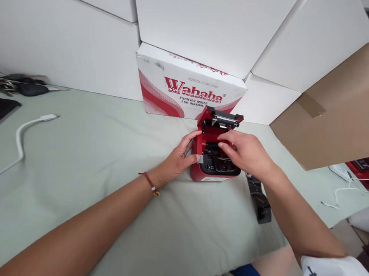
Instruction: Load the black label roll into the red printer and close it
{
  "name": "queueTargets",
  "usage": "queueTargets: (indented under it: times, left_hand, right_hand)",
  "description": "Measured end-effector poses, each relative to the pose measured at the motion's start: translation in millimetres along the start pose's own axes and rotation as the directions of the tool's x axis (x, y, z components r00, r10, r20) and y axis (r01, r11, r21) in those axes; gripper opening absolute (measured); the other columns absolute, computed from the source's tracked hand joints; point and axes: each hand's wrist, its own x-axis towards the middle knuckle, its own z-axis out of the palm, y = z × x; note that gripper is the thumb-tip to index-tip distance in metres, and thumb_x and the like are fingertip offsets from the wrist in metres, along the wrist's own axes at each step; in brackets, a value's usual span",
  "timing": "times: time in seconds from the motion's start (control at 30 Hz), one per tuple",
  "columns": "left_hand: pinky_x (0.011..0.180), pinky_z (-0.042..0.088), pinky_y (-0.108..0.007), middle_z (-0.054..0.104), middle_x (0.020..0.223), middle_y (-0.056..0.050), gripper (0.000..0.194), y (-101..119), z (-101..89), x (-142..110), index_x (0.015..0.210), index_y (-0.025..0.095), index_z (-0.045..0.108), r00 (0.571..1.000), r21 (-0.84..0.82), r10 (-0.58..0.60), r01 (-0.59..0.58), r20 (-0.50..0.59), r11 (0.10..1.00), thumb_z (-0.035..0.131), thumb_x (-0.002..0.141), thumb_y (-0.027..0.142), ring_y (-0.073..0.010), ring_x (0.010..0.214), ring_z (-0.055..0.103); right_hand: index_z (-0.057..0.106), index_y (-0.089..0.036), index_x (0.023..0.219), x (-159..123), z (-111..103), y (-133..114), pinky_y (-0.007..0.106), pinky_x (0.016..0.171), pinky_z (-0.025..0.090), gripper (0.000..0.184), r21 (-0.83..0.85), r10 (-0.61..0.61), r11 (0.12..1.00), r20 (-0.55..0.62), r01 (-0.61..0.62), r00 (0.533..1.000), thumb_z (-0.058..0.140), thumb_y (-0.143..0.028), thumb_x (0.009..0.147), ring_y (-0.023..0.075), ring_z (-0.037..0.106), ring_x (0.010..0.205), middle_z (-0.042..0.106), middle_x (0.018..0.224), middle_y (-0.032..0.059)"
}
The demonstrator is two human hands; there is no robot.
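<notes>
A small red and black device (216, 178), looking like a label printer, stands on the cloth with its hinged lid (223, 118) raised. My left hand (182, 156) holds its left wall, thumb at the front corner by a grey tab and fingers farther back. Over the open compartment is my right hand (245, 149), thumb and fingers brought close together in a pinch. Whatever sits between those fingertips is too small to make out. Dark glossy material (224, 164) lies inside the compartment. Beside the device, under my right forearm, rests a glossy black strip (260, 202).
Behind the device stands a Wahaha carton (194, 86) against stacked white boxes (193, 22). A brown cardboard panel (334, 113) leans at the right. On the left are a white cable (19, 138) and keys (30, 88). Another white cable (336, 196) lies far right.
</notes>
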Motion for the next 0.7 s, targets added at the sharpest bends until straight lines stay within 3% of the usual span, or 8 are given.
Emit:
queueTargets:
  times: [0.1,0.17,0.23,0.37,0.47,0.57,0.63,0.7]
  left_hand:
    - [0.146,0.023,-0.062,0.039,0.185,-0.008,0.080,-4.2,-2.2,0.8,0.168,0.034,0.044,1.000,0.042,0.012,-0.012,-0.005,0.999,0.074,0.093,0.034,-0.0371,0.175,0.032]
    - [0.146,0.023,-0.061,0.037,0.185,-0.008,0.079,-6.5,-3.1,0.9,0.168,0.034,0.045,1.000,0.069,0.030,-0.030,0.002,0.997,0.073,0.094,0.034,-0.0368,0.175,0.031]
    - [0.146,0.023,-0.061,0.038,0.184,-0.009,0.078,-7.7,-3.5,0.9,0.168,0.034,0.045,0.999,0.086,0.041,-0.041,0.002,0.995,0.073,0.095,0.036,-0.0370,0.175,0.032]
    - [0.145,0.025,-0.063,0.039,0.184,-0.009,0.078,-5.2,-3.0,0.9,0.167,0.035,0.046,1.000,0.090,0.028,-0.027,-0.007,0.996,0.074,0.094,0.037,-0.0378,0.174,0.032]
    - [0.143,0.029,-0.061,0.039,0.184,-0.007,0.079,-0.7,-2.1,0.4,0.167,0.036,0.046,1.000,0.068,0.006,-0.006,0.000,0.998,0.074,0.093,0.035,-0.0372,0.173,0.034]
    - [0.142,0.032,-0.061,0.041,0.183,-0.007,0.079,2.8,-1.3,-0.3,0.168,0.037,0.045,1.000,0.036,-0.022,0.022,0.005,0.999,0.074,0.094,0.037,-0.0370,0.171,0.038]
    - [0.143,0.030,-0.062,0.042,0.182,-0.007,0.080,3.8,-1.0,-0.6,0.168,0.036,0.044,1.000,0.018,-0.031,0.031,0.004,0.999,0.075,0.094,0.038,-0.0368,0.170,0.040]
    - [0.144,0.027,-0.064,0.044,0.181,-0.008,0.079,4.0,-0.8,-0.5,0.168,0.035,0.045,1.000,0.006,-0.031,0.031,0.001,1.000,0.075,0.095,0.039,-0.0363,0.170,0.040]
  right_hand:
    - [0.077,-0.024,0.138,39.4,8.1,-6.0,0.037,0.090,0.056,0.036,-0.266,0.117,0.964,0.346,-0.022,0.931,0.067,-0.021,0.104,0.0323,0.078,0.120,0.082,0.138,0.0117]
    - [0.078,-0.023,0.136,52.8,14.5,-9.3,0.036,0.088,0.056,0.035,-0.345,0.165,0.939,0.416,-0.013,0.894,0.070,-0.022,0.102,0.0337,0.078,0.118,0.083,0.135,0.0138]
    - [0.080,-0.022,0.130,51.9,14.6,-10.3,0.036,0.085,0.055,0.031,-0.330,0.158,0.944,0.395,-0.020,0.905,0.073,-0.022,0.100,0.0330,0.079,0.112,0.085,0.126,0.0144]
    - [0.079,-0.026,0.128,5.6,-15.6,2.9,0.034,0.075,0.054,0.028,-0.056,0.072,0.996,0.196,-0.062,0.978,0.070,-0.030,0.102,0.0259,0.076,0.090,0.085,0.105,0.0076]
    - [0.074,-0.028,0.139,-45.7,-49.0,27.3,0.034,0.062,0.051,0.046,0.194,0.171,0.963,0.107,-0.190,0.979,0.064,-0.058,0.105,0.0222,0.066,0.069,0.077,0.085,0.0035]
    - [0.076,-0.026,0.134,-79.3,-57.3,51.0,0.034,0.061,0.050,0.051,0.296,0.223,0.911,0.233,-0.287,0.947,0.066,-0.064,0.102,0.0204,0.061,0.064,0.068,0.073,-0.0002]
    - [0.079,-0.024,0.124,-87.6,-42.6,60.7,0.033,0.060,0.048,0.045,0.281,0.213,0.903,0.361,-0.324,0.908,0.067,-0.061,0.100,0.0189,0.057,0.061,0.063,0.068,-0.0026]
    - [0.080,-0.023,0.117,-89.9,-18.4,67.0,0.032,0.060,0.047,0.041,0.289,0.188,0.901,0.411,-0.323,0.892,0.066,-0.058,0.100,0.0184,0.055,0.062,0.063,0.069,-0.0028]
